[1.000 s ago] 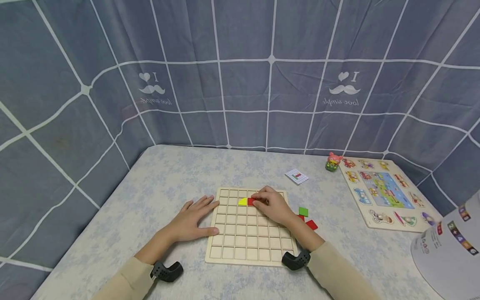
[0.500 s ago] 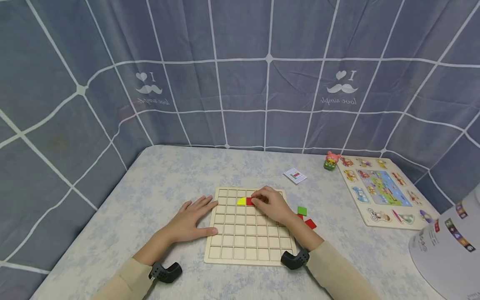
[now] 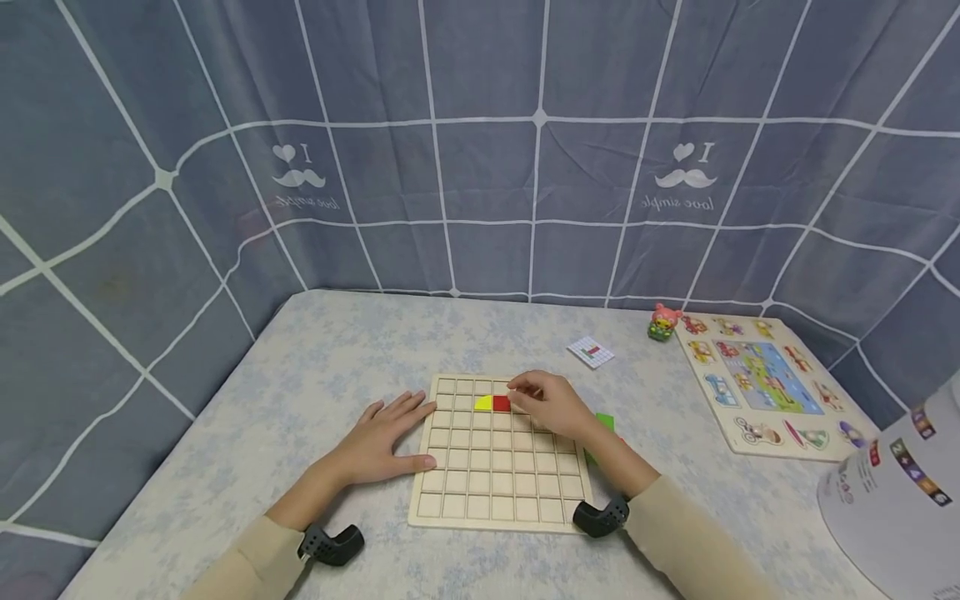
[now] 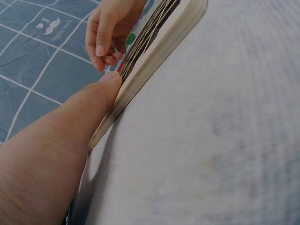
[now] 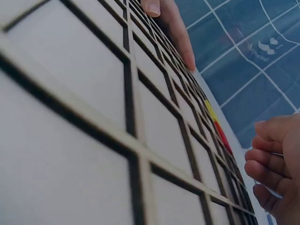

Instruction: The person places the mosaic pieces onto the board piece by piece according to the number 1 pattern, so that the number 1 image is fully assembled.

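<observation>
A wooden grid board (image 3: 491,483) lies flat on the table. In one of its upper rows sit a yellow piece (image 3: 483,403) with a rounded corner and, right beside it, a red square tile (image 3: 501,404). My right hand (image 3: 553,406) hovers over the board just right of the red tile, fingers loosely bent. The right wrist view shows those fingers (image 5: 267,164) holding nothing, apart from the tiles. With fingers spread, my left hand (image 3: 382,442) rests at the board's left edge; its thumb (image 4: 110,77) touches the rim.
Beyond the right forearm lies a green tile (image 3: 605,422), partly covered by the arm. Behind the board is a small patterned card (image 3: 591,352). A toy figure (image 3: 663,322) and a picture puzzle board (image 3: 738,446) lie to the right, near a white cylindrical container (image 3: 885,492).
My right hand has let go of the red tile and shifted slightly right, uncovering more of it. The right forearm now covers most of the loose red tiles. My left hand stays put.
</observation>
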`<state>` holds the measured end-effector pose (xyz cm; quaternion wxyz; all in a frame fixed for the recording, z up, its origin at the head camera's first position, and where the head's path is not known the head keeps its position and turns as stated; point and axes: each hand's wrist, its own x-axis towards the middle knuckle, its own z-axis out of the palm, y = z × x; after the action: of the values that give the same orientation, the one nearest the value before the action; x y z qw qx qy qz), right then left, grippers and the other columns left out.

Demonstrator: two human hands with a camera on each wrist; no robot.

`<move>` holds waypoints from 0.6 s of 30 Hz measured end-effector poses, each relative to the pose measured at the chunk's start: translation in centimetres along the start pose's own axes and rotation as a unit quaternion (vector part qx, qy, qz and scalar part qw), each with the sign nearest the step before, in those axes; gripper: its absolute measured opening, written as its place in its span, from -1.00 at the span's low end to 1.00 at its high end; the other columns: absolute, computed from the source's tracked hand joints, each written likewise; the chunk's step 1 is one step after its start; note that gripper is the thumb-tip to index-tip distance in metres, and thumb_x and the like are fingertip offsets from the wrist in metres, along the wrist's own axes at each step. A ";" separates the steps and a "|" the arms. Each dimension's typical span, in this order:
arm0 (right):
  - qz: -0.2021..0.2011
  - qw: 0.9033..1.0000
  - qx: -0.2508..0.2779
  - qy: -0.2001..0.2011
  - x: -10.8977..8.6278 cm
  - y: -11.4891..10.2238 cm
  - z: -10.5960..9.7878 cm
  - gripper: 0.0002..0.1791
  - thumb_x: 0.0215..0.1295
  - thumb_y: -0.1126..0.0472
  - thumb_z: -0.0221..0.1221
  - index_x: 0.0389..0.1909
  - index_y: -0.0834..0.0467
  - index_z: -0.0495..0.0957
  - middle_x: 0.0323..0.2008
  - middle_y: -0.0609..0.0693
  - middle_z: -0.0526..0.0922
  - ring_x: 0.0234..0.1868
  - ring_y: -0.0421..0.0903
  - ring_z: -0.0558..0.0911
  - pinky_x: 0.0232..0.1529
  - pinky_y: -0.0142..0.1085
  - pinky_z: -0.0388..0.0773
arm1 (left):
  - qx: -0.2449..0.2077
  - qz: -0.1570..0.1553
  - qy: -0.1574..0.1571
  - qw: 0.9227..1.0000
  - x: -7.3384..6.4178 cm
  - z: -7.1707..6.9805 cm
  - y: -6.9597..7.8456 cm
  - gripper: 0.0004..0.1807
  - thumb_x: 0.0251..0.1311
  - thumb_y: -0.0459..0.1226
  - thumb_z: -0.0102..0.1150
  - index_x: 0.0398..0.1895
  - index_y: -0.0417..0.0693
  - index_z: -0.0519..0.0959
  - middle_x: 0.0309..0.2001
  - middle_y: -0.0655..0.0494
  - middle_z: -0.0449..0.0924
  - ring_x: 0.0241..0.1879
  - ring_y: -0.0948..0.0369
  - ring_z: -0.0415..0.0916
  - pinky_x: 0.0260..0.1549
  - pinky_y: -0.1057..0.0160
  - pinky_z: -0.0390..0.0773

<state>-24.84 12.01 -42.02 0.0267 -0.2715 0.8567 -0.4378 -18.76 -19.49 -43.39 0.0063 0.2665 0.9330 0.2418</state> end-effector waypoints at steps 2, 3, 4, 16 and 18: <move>-0.006 1.000 0.003 0.010 -0.3 0.0 -0.3 -0.72 0.42 0.16 0.16 0.00 0.24 0.62 -0.24 -0.09 0.62 -0.24 -0.13 0.55 -0.17 -0.22 0.54 | 0.000 0.001 -0.001 1.000 0.0 0.0 0.0 -0.05 0.13 0.26 0.19 0.51 0.04 0.19 0.50 -0.06 0.04 0.49 -0.07 -0.11 0.33 -0.30 -0.19; -0.011 1.000 0.002 0.014 -0.4 0.0 -0.4 -0.73 0.41 0.17 0.17 -0.01 0.25 0.63 -0.24 -0.09 0.63 -0.24 -0.13 0.56 -0.17 -0.22 0.54 | 0.000 0.001 -0.001 1.000 0.0 0.0 0.0 -0.05 0.13 0.26 0.19 0.51 0.04 0.19 0.50 -0.06 0.04 0.49 -0.07 -0.11 0.32 -0.30 -0.19; -0.015 1.000 0.001 0.016 -0.6 0.0 -0.6 -0.73 0.41 0.17 0.17 -0.02 0.26 0.63 -0.24 -0.09 0.63 -0.24 -0.13 0.55 -0.17 -0.23 0.53 | 0.000 0.001 -0.002 1.000 0.0 0.0 0.0 -0.05 0.13 0.26 0.19 0.51 0.04 0.19 0.50 -0.06 0.04 0.49 -0.07 -0.11 0.32 -0.30 -0.19; -0.004 1.000 -0.004 0.024 -2.7 0.7 -2.2 -0.74 0.42 0.13 0.17 -0.04 0.21 0.64 -0.22 -0.07 0.66 -0.25 -0.12 0.57 -0.18 -0.20 0.54 | -0.001 -0.001 -0.009 1.000 0.1 0.0 0.1 -0.05 0.14 0.27 0.18 0.52 0.06 0.18 0.51 -0.05 0.03 0.49 -0.05 -0.11 0.33 -0.28 -0.19; 0.000 1.000 -0.003 0.027 -3.1 0.9 -2.6 -0.74 0.42 0.13 0.17 -0.04 0.21 0.64 -0.23 -0.07 0.66 -0.26 -0.12 0.56 -0.19 -0.19 0.53 | 0.000 0.000 -0.008 1.000 0.1 0.1 0.1 -0.05 0.14 0.27 0.18 0.52 0.05 0.17 0.51 -0.05 0.03 0.49 -0.05 -0.11 0.33 -0.28 -0.19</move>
<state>-23.34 15.83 -41.67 0.0025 -0.2592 0.8587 -0.4422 -18.80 -19.32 -43.38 0.0141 0.2681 0.9330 0.2398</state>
